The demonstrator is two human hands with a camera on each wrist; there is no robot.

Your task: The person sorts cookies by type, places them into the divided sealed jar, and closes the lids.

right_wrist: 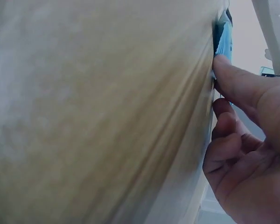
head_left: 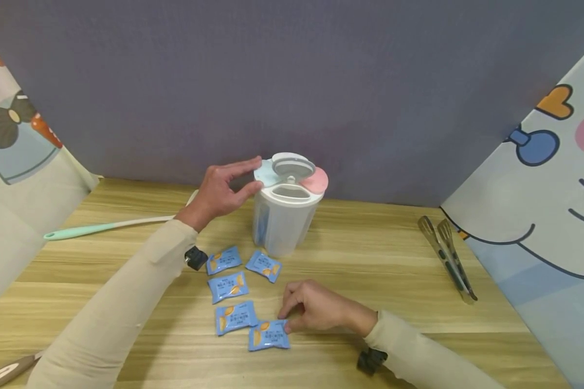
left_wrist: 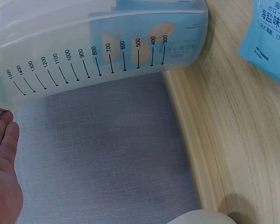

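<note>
A tall translucent container (head_left: pixel 284 224) stands near the back wall, its lid made of petal-like flaps in light blue, pink and white. The white flap (head_left: pixel 292 166) is raised over an opening. My left hand (head_left: pixel 224 189) touches the light-blue flap (head_left: pixel 267 174) with extended fingers and thumb. Blue snack packets (left_wrist: pixel 140 42) show through the graduated wall in the left wrist view. My right hand (head_left: pixel 316 308) is low over the table, thumb at the right edge of the nearest blue snack packet (head_left: pixel 269 336). In the right wrist view its other fingers (right_wrist: pixel 224 149) curl loosely, apart from the thumb.
Several more blue snack packets (head_left: pixel 229 286) lie in front of the container. A long mint-handled utensil (head_left: pixel 80 231) is at the left, metal tongs (head_left: pixel 450 259) at the right, and a brown-handled tool (head_left: pixel 7 373) at the front left. A grey wall (head_left: pixel 370 108) rises behind the table.
</note>
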